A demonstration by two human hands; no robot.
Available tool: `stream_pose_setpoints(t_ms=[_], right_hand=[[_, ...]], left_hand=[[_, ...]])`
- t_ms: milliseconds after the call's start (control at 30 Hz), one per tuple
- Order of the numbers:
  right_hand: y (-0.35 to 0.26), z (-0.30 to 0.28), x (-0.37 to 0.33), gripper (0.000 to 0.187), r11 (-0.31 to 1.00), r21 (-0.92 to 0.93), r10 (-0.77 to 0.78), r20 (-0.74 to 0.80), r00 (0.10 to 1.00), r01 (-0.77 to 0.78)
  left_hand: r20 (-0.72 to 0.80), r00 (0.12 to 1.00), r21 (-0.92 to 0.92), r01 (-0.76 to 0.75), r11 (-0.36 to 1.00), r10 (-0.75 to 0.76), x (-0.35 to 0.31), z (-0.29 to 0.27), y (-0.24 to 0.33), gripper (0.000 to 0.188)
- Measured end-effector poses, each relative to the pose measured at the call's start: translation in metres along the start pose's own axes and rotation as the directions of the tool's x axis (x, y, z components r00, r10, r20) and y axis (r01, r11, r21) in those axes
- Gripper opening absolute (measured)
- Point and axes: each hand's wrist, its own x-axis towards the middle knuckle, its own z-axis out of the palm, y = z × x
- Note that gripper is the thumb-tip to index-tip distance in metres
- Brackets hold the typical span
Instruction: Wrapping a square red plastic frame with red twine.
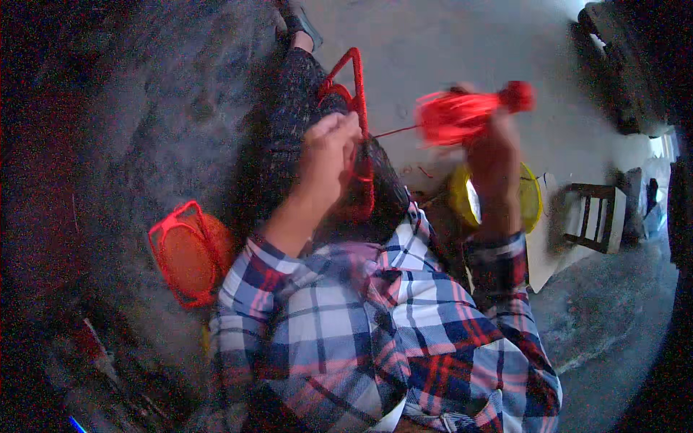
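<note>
A red frame (359, 79) with long straight sides, seemingly wrapped in red cord, stands over my dark patterned trousers. My left hand (328, 148) is closed on its near side, fingers pinched at the bar. Out to the right, my right hand (497, 162) grips a bundle of red cord (455, 119); both are smeared by motion. A single thin strand (397, 131) stretches taut from the bundle to the frame beside my left fingers. The lower part of the frame rests against my lap, partly hidden by my left hand.
On the floor to my left lies another red frame (173, 278) around an orange-brown oval. Below my right forearm sits a round yellow container (533, 198), partly covered. A pale board (552, 249) and a slatted wooden piece (613, 216) lie farther right. My shoe (307, 29) is at the top.
</note>
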Motion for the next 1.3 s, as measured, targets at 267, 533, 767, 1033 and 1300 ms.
stream_pose_setpoints(t_ms=[267,533,767,1033,1300], right_hand=[[-0.096,-0.144,-0.031,0.016,0.890,0.446,-0.129,0.046,0.991,0.095],[-0.054,-0.164,-0.119,0.034,0.972,-0.064,0.191,-0.349,0.917,-0.227],[0.021,-0.090,-0.084,0.035,0.960,0.220,0.265,-0.503,0.823,-0.175],[0.087,0.001,-0.054,0.065,0.892,-0.205,0.447,0.278,0.850,-0.402],[0.079,-0.028,0.009,0.024,0.780,-0.455,0.474,-0.017,0.880,-0.429]], left_hand=[[-0.265,0.961,-0.288,-0.002,0.958,-0.078,0.025,0.016,-0.057,0.019],[-0.018,0.991,-0.313,0.122,0.942,-0.135,0.041,-0.004,-0.084,0.021],[-0.063,0.882,0.454,-0.392,0.800,0.468,0.000,0.015,-0.049,0.031],[0.255,0.933,-0.159,-0.220,0.963,0.255,-0.052,0.034,-0.020,0.044],[0.484,0.800,0.817,-0.558,0.144,0.354,-0.026,-0.036,-0.004,0.046]])
